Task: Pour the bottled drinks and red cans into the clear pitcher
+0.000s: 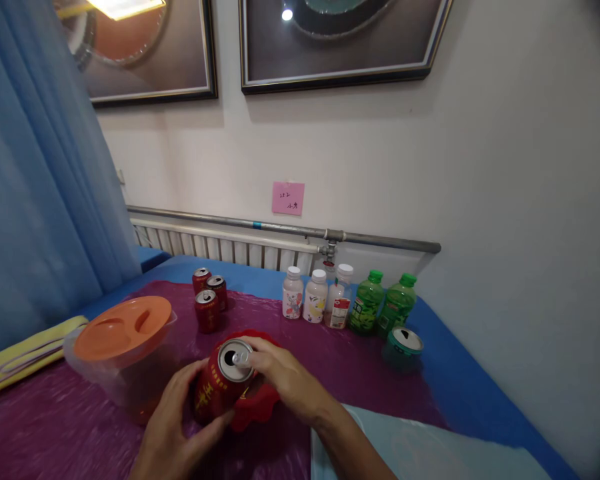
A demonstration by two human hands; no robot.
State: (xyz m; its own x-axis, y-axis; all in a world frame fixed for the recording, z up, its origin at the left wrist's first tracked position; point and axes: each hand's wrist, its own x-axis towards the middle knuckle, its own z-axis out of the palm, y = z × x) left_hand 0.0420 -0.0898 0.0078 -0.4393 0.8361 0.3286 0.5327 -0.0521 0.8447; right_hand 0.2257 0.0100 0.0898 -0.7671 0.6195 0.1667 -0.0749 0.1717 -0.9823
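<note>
Two hands are working one red can (223,387), tilted over a red bowl (260,400) on the purple surface (55,427). Left hand (173,427) is wrapping its body; right hand (280,380) fingers (243,358) are pinching the tab. Gripping low and firmly would steady it.

We see a dim indoor scene lit from overhead: a ceiling lamp glares in the glass of the left framed picture (145,50), with a smaller bright spot in the right framed picture (340,40). Below these, the purple table cover (40,413) smears with motion blur. Far right of the pictures, the wall bends and darkens toward the corners. Colours look soft and slightly noisy.
</note>
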